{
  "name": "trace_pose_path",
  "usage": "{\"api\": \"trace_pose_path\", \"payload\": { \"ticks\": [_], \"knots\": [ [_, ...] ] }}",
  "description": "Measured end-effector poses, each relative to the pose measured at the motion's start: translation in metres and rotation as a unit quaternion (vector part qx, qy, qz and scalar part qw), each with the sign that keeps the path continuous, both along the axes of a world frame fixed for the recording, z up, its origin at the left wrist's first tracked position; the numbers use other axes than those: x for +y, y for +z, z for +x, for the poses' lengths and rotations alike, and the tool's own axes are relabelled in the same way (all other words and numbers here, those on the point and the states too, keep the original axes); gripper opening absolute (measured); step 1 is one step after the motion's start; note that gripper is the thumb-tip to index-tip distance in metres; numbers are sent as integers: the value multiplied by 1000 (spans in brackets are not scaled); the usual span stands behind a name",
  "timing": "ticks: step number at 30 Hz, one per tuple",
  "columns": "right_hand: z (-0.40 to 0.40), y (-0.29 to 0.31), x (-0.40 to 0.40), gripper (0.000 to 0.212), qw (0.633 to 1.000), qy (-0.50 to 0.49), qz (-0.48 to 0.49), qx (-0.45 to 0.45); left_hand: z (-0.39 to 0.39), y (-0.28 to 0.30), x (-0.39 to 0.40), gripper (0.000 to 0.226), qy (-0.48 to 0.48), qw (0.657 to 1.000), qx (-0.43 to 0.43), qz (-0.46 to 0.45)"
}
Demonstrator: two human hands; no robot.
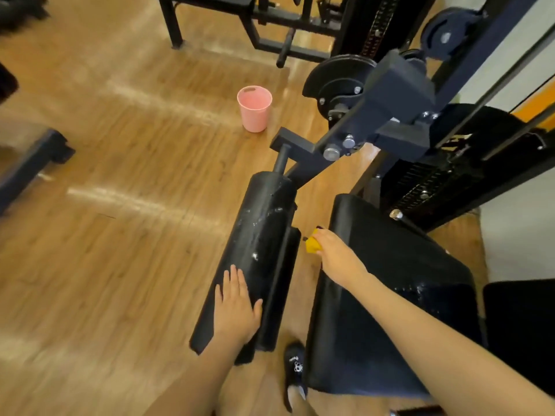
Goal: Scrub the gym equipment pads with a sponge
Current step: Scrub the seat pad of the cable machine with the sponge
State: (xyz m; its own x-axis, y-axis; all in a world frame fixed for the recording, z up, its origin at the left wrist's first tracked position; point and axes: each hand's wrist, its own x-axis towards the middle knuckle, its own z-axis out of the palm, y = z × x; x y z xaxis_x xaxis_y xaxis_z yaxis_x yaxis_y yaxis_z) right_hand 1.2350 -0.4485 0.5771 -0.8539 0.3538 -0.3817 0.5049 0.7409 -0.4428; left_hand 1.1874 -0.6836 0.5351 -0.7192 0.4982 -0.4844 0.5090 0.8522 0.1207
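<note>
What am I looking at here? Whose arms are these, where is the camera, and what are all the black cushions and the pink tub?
The single picture comes from a camera worn on a person's head, looking down, so the arms are the person's own. This is a gym with a wooden floor. The long black roller pad and the wide seat pad belong to an exercise machine. The left hand rests flat on the roller pad, which shows wet, soapy streaks. The right hand grips a yellow sponge in the gap between the two pads. A pink bucket stands on the floor beyond. A dark shoe shows below.
</note>
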Motion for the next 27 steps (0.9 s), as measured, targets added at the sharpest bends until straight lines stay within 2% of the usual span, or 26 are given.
{"api": "trace_pose_path", "payload": {
  "ticks": [4,7,13,21,25,27],
  "knots": [
    [16,-32,1,54,999,10,-20,-23,4,-11,-3,72,-33,998,44,16],
    [2,-39,-3,53,999,3,-53,-12,4,-17,-11,70,-30,998,39,31],
    [-72,-39,19,45,995,-23,-39,87,1,-40,-29,68,-31,995,64,67],
    [-166,-60,52,45,992,-30,-39,114,2,-54,-30,69,-36,993,82,74],
    [-150,-79,9,49,988,-21,-34,150,1,-56,-30,73,-34,993,83,73],
    [-111,-85,-27,52,982,28,-57,180,0,-54,-31,73,-36,994,74,73]
  ]
}}
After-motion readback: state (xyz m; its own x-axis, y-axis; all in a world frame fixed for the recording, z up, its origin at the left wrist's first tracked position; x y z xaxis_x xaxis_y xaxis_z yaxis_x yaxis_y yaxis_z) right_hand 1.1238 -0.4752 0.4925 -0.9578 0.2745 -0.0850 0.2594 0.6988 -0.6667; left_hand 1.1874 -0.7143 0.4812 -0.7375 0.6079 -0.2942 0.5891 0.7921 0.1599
